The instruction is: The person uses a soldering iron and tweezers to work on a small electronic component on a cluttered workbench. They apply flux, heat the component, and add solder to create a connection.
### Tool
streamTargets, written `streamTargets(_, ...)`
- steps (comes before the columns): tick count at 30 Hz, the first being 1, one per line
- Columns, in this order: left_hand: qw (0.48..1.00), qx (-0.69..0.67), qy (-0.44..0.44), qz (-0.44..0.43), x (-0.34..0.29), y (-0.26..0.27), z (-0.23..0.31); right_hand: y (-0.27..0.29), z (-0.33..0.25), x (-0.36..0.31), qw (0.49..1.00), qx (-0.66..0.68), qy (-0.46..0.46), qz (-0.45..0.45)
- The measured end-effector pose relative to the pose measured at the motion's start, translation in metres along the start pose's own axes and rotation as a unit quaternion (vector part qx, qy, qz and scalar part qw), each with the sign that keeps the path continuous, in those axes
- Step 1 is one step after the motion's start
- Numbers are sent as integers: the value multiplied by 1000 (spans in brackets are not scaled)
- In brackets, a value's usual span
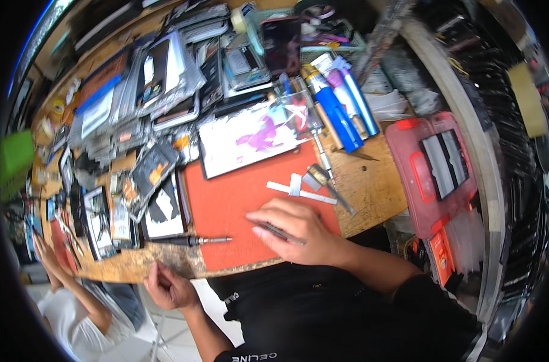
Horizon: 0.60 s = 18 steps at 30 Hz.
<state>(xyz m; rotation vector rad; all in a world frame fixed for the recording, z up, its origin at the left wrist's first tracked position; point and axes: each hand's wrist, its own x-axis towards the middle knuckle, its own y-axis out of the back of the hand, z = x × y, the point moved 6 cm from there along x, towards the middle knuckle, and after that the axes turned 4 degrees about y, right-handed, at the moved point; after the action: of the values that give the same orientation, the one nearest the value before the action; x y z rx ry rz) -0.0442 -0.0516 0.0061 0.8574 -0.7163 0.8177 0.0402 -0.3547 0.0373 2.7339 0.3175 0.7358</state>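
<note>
My right hand [298, 232] is closed around slim dark tweezers [281, 233] above the red mat [226, 205]. My left hand [170, 288] hangs just off the wooden bench's front edge, its fingers curled in; whatever they may hold is hidden. Between the hands lies a soldering iron [193, 240], its black handle on the left and its metal tip over the mat. Beyond my right hand rest a white crossed strip piece [298, 189] and a small metal-handled brush or scraper [331, 190], too blurred to tell which. A white glossy panel [244, 142] covers the mat's far part.
Stacked phones and phone parts [159, 72] crowd the bench's left and back. Blue tubes [341, 114] stand at the back right. A red plastic case [431, 169] sits beside the bench on the right. Another person's hands [48, 256] are at the far left.
</note>
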Motion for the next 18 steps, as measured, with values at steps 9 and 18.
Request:
streamTargets(9,999,-32,-5,14,-9,-3,-25,89,-30,47,959,-193,193,81)
streamTargets(18,838,-375,397,27,18,-10,6,119,-26,122,959,-163,198,124)
